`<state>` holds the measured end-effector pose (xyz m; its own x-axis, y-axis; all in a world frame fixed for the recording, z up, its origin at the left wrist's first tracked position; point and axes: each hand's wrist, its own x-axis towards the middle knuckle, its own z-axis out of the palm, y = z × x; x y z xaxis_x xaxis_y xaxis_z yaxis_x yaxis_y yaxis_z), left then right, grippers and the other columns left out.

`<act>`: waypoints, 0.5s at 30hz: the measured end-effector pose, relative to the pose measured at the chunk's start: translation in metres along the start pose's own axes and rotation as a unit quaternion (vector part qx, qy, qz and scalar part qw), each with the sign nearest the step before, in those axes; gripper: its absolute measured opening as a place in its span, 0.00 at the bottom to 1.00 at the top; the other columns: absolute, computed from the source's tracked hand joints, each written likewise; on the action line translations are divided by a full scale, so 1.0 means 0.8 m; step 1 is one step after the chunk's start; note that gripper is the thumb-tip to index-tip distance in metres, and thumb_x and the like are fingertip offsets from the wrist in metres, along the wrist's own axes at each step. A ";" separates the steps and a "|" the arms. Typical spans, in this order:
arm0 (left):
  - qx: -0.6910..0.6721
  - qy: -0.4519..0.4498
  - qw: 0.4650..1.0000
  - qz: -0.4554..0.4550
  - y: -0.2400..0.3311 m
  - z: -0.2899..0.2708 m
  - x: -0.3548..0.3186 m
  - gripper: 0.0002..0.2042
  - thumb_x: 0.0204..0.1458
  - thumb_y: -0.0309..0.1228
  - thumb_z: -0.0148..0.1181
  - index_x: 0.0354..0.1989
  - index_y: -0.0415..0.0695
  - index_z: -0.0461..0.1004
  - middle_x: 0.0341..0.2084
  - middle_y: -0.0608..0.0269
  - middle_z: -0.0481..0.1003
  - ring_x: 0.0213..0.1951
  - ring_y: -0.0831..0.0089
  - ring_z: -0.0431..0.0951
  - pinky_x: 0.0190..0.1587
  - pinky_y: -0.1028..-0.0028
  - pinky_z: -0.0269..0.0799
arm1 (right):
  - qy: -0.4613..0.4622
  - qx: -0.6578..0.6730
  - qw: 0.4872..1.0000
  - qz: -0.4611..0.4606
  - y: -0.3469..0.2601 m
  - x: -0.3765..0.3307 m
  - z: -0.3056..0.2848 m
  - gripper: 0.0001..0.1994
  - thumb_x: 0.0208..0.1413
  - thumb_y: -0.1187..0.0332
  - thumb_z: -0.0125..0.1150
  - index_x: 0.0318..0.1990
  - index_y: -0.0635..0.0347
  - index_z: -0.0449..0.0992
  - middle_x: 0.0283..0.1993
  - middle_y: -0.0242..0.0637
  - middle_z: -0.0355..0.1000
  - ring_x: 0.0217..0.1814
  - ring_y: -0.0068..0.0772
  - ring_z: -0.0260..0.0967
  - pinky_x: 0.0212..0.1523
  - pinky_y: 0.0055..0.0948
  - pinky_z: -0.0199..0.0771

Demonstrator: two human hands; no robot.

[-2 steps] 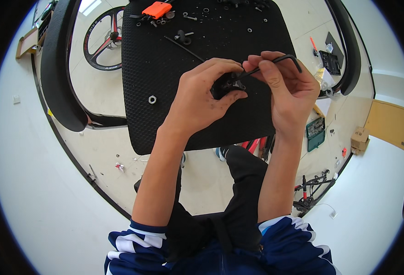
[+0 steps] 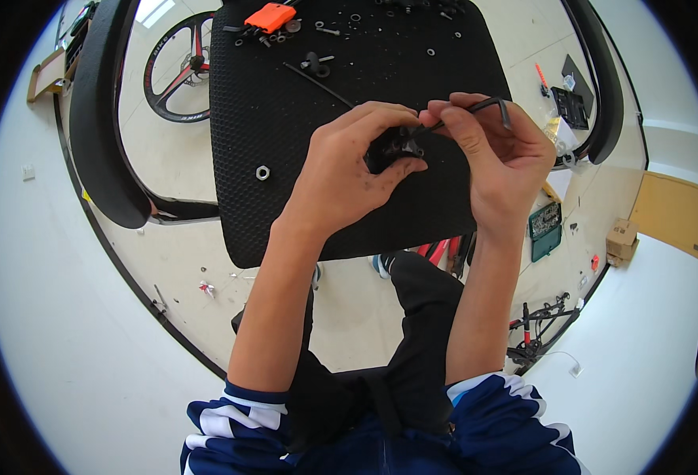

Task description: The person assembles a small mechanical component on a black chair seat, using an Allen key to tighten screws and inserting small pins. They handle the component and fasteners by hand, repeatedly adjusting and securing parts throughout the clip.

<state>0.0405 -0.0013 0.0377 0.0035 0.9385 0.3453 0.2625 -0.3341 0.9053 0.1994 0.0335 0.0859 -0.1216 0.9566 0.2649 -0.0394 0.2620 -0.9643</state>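
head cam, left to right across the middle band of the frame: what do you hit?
Black curved frame piece → bicycle wheel → loose nut on the black mat → left hand → small black part → right hand with the hex key → green case → cardboard box.

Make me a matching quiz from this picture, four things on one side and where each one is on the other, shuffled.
Things:
1. L-shaped black hex key
2. small black metal part
3. loose silver hex nut
4. orange plastic tool

Places:
A. far edge of the black textured mat
B. alone on the mat, left of the hands
C. pinched in the right hand
D. gripped in the left hand

Pairs: 1-C, 2-D, 3-B, 4-A
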 end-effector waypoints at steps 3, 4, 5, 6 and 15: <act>0.004 0.002 1.000 -0.017 0.019 -0.001 0.003 0.20 0.41 0.21 0.75 0.46 0.41 0.79 0.44 0.61 0.81 0.44 0.72 0.82 0.44 0.73 0.78 | 0.015 -0.048 0.999 -0.001 -0.003 -0.005 -0.001 0.08 0.48 0.79 0.74 0.36 0.68 0.82 0.33 0.41 0.81 0.35 0.25 0.80 0.39 0.21 0.81; -0.005 0.013 1.000 -0.008 0.019 0.001 0.004 0.19 0.42 0.20 0.75 0.45 0.40 0.79 0.44 0.61 0.81 0.44 0.72 0.82 0.44 0.73 0.79 | 0.017 -0.053 0.998 -0.003 -0.005 -0.006 0.000 0.08 0.47 0.79 0.75 0.35 0.68 0.82 0.33 0.40 0.81 0.34 0.24 0.80 0.38 0.20 0.81; -0.014 0.024 1.000 0.001 0.017 0.003 0.004 0.18 0.42 0.19 0.74 0.43 0.39 0.79 0.43 0.61 0.81 0.43 0.72 0.82 0.44 0.73 0.79 | 0.018 -0.057 0.998 -0.005 -0.007 -0.006 0.000 0.08 0.46 0.80 0.76 0.34 0.68 0.82 0.32 0.39 0.81 0.33 0.24 0.80 0.37 0.19 0.80; -0.023 0.035 0.999 0.010 0.015 0.004 0.003 0.17 0.42 0.19 0.74 0.42 0.38 0.79 0.42 0.60 0.81 0.43 0.72 0.82 0.44 0.73 0.80 | 0.019 -0.047 0.999 -0.010 -0.006 -0.007 0.001 0.08 0.46 0.80 0.76 0.33 0.68 0.82 0.31 0.38 0.81 0.33 0.24 0.80 0.37 0.19 0.80; -0.044 0.047 0.998 0.009 0.017 0.000 -0.005 0.08 0.43 0.16 0.72 0.32 0.35 0.80 0.38 0.56 0.82 0.40 0.72 0.83 0.43 0.75 0.81 | 0.035 -0.037 0.999 -0.018 -0.009 -0.014 0.007 0.08 0.45 0.82 0.74 0.33 0.68 0.81 0.32 0.37 0.80 0.34 0.25 0.80 0.39 0.23 0.81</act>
<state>0.0441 -0.0097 0.0483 -0.0844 0.9211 0.3802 0.1766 -0.3617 0.9154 0.1958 0.0206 0.0896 -0.0515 0.9524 0.3006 0.0312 0.3023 -0.9527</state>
